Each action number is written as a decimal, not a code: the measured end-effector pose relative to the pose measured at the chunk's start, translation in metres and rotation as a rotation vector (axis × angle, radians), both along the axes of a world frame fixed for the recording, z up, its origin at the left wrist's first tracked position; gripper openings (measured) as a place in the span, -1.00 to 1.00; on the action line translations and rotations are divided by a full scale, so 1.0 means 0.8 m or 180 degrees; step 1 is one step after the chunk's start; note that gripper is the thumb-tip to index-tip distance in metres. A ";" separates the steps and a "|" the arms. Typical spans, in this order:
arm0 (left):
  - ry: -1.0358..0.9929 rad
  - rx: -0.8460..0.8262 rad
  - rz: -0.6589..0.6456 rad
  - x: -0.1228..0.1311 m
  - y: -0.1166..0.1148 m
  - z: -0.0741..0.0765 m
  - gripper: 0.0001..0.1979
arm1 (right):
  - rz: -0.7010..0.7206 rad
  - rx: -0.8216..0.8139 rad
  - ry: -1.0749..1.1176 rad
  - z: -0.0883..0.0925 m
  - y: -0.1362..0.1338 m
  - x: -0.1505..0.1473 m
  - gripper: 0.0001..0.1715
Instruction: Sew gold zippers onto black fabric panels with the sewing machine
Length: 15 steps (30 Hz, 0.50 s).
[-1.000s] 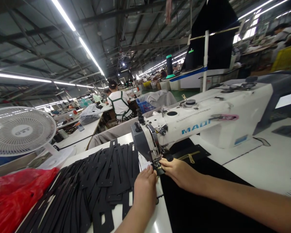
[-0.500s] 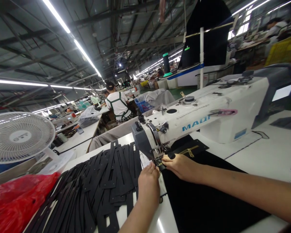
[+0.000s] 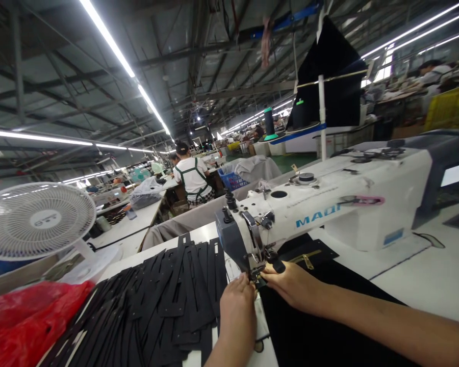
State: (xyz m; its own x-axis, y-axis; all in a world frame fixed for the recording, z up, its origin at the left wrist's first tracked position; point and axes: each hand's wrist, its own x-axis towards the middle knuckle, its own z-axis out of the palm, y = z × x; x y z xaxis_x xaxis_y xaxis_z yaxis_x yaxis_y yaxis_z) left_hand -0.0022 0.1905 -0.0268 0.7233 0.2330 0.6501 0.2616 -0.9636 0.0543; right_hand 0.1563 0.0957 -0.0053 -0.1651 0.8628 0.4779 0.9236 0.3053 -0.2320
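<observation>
From my remote view, left hand (image 3: 239, 311) and right hand (image 3: 296, 285) had fingertips close together at the needle area of the white sewing machine (image 3: 325, 204). Fingers bent on the left, reaching flatter on the right; couldn't tell if either pinched anything, contact hidden. Black fabric (image 3: 309, 331) lay under the right hand and forearm, to the right of the left hand. Gold zipper (image 3: 305, 257) sat just beyond the right hand. Black strips (image 3: 168, 300) were heaped on the bench (image 3: 390, 280), left of the left hand; red bag (image 3: 26, 321) and fan (image 3: 42, 219) farther left.
</observation>
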 end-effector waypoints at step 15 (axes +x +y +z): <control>-0.0053 -0.0452 -0.0072 -0.010 -0.009 0.014 -0.75 | -0.0371 0.0079 0.0162 -0.012 -0.003 0.000 -0.65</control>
